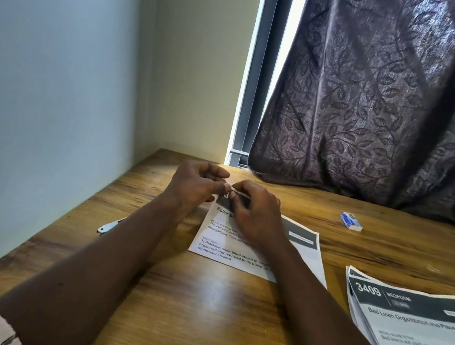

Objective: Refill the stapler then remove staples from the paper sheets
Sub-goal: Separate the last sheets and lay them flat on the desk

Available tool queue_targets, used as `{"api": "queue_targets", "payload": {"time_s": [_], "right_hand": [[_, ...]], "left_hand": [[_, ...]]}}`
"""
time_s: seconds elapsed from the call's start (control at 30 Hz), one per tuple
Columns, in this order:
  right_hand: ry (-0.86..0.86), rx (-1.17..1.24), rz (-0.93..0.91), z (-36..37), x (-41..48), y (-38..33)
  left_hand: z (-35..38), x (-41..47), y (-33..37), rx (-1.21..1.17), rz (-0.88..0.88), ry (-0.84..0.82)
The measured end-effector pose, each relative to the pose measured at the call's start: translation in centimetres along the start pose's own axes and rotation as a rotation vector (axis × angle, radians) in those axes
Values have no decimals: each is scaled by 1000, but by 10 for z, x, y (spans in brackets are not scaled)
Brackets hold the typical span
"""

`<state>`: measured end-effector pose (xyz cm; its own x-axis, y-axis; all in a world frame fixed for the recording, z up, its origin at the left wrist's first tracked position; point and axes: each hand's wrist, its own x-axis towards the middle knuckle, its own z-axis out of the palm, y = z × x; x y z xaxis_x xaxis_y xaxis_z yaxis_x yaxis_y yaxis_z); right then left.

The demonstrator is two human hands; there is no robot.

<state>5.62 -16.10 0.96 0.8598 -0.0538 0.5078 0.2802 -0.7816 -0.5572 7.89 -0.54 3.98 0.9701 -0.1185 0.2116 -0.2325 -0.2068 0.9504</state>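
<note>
Over the brown wood-grain bench (pixel 197 304), the person's left hand (pixel 196 186) and right hand (pixel 257 212) meet at the far left corner of a white printed paper sheet (pixel 236 254) with a dark header band. That corner is lifted off the wood, while the near edge of the sheet lies flat. The left hand's thumb and forefinger pinch the corner, its other fingers curled. The right hand's curled fingers close on the same corner, right against the left's fingertips. Whether a staple sits between them I cannot tell.

A slim silver metal tool (pixel 111 226) lies on the bench to the left, partly hidden behind the left forearm. To the right, well apart, lies a stack of printed pages (pixel 417 330) headed "3409 BEDROOM". Beyond it, near a dark purple leaf-patterned curtain (pixel 398 111), rests a small blue-and-white box (pixel 350 221).
</note>
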Motion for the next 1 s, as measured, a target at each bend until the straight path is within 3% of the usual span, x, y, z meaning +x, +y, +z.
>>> {"api": "queue_targets", "payload": {"time_s": [0.17, 0.37, 0.53, 0.73, 0.9, 1.0], "right_hand": [[-34, 1, 6, -3, -3, -3], [-70, -64, -46, 0, -2, -2], [-84, -20, -47, 0, -5, -3], [-44, -6, -35, -2, -7, -7], [-38, -34, -70, -4, -8, -10], [-40, -54, -88, -4, -7, -11]], "left_hand": [[-39, -19, 13, 491, 87, 3], [-104, -52, -4, 975, -169, -65], [-112, -67, -6, 847, -155, -232], [-100, -54, -9, 649, 87, -166], [-71, -24, -4, 467, 115, -304], [-59, -13, -16, 411, 154, -284]]}}
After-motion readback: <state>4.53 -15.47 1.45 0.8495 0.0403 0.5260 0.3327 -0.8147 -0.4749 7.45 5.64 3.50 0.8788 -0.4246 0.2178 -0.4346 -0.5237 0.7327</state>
